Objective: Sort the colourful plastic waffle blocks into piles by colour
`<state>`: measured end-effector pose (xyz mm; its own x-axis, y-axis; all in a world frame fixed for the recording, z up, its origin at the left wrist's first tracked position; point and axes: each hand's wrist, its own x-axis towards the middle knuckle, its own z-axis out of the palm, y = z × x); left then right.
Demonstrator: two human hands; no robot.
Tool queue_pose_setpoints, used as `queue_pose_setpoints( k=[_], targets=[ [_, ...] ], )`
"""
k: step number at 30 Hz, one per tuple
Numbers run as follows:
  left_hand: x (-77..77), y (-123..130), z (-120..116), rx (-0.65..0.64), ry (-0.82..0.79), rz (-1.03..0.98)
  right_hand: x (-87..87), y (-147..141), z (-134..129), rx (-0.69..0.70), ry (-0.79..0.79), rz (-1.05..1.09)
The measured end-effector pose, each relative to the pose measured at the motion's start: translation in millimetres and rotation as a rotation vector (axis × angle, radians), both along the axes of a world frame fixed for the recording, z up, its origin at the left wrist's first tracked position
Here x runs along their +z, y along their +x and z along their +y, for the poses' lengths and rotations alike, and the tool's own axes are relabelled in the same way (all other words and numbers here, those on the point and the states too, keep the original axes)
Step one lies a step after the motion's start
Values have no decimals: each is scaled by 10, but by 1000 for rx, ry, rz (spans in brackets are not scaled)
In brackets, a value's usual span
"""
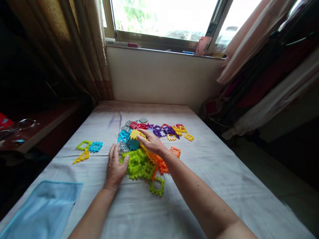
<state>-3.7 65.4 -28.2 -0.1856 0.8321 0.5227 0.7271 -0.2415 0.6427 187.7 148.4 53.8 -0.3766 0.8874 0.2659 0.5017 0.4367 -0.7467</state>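
Note:
A heap of coloured plastic pieces with notched edges lies on the white sheet. My left hand [116, 168] rests at the heap's left side, fingers spread, its thumb against the lime green pieces [136, 165]. Over the middle of the heap, my right hand [152, 142] has its fingers at a yellow piece [134, 134]; whether it grips the piece is unclear. Blue pieces [124, 136] lie between the hands. Orange pieces [162, 166] sit below my right wrist. Purple pieces [157, 131] and red pieces [137, 125] are at the back.
Apart on the left lie a blue piece [95, 146], a green piece [83, 145] and a yellow triangular piece [81, 157]. A light blue pouch [45, 209] is at the front left. Behind the bed [211, 192] stand a low wall and window; clothes hang at right.

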Motion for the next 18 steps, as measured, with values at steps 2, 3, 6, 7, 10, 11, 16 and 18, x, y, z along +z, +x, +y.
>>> queue_pose_setpoints(
  k=[2,3,6,7,10,11,16,18],
  targets=[
    [4,-26,10,-4,20,-26,28,222,177,-69,55,-16],
    [5,-25,7,-20,21,-30,19,399,275,-161,60,-53],
    [8,18,-15,-56,-4,-10,-103,1068,527,-634,44,-284],
    [8,38,-21,-62,-16,6,-168,1285,585,-782,-7,-374],
    [7,81,-29,-86,-53,51,-373,1715,678,-962,-209,-553],
    [7,88,-29,-94,-66,62,-429,1757,692,-928,-234,-585],
    [13,95,-34,-123,-104,91,-543,1321,743,-531,-86,-500],
    [14,99,-42,-128,-112,101,-525,1009,752,-397,-51,-404]
  ],
)
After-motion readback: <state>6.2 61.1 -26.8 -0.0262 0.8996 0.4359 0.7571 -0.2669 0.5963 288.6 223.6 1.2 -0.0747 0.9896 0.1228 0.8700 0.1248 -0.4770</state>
